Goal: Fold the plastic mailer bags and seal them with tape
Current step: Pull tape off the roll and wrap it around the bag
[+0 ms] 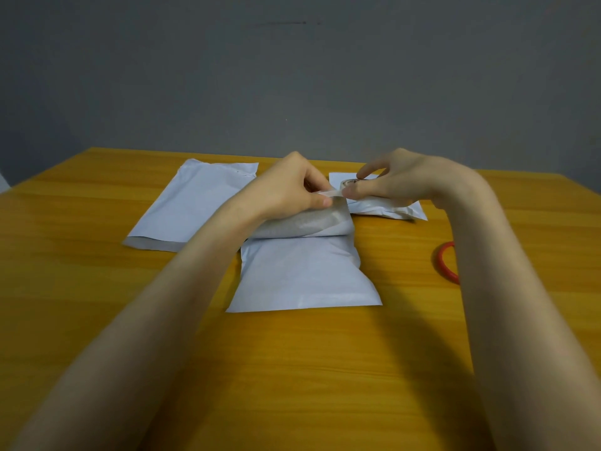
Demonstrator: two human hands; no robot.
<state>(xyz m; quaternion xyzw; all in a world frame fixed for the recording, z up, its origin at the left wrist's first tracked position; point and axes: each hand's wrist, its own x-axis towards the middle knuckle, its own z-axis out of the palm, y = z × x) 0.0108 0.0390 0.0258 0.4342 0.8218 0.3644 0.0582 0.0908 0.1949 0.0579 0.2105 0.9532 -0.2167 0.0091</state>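
A white plastic mailer bag (305, 275) lies in the middle of the wooden table (97, 304), its far end folded over so the grey inner side (305, 222) shows. Above that fold my right hand (393, 180) grips a roll of clear tape (353, 183). My left hand (292, 187) pinches the free end of the tape strip (328, 192) pulled from the roll. A flat mailer bag (192, 206) lies at the back left. Another folded mailer bag (390, 209) lies at the back right, partly hidden by my right hand.
A red ring (444, 263) lies on the table to the right, partly hidden behind my right forearm. A grey wall stands behind the table's far edge. Bare wood stretches in front of the middle bag.
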